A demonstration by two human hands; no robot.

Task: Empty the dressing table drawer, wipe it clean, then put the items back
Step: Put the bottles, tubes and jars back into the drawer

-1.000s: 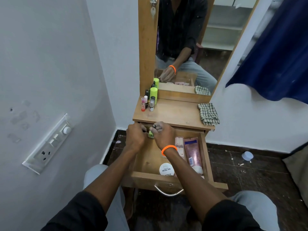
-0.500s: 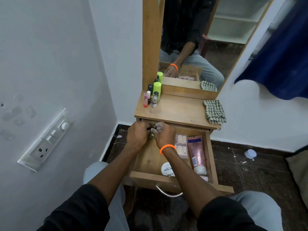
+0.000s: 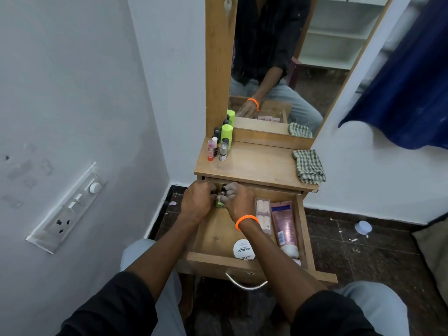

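The wooden drawer (image 3: 304, 229) of the dressing table stands pulled out. My left hand (image 3: 197, 202) and my right hand (image 3: 236, 201), with an orange wristband, meet at its back left corner, both closed around several small bottles (image 3: 223, 190), one with a green part. Which hand holds which bottle is hidden. Still lying in the drawer are a pink tube (image 3: 284, 227), a clear flat pack (image 3: 263, 214) and a white round nail polish remover tub (image 3: 243, 249). A checked cloth (image 3: 308, 166) lies on the tabletop's right side.
Small bottles and a green-capped can (image 3: 226, 137) stand at the tabletop's (image 3: 254, 163) back left, below the mirror (image 3: 291, 57). A wall with a switch panel (image 3: 68, 209) is close on the left. A blue curtain (image 3: 407, 81) hangs at the right. My knees flank the drawer.
Both hands have stayed together at the drawer's back left corner, shifting slightly deeper under the tabletop. The view has moved a little; the drawer's contents are unchanged.
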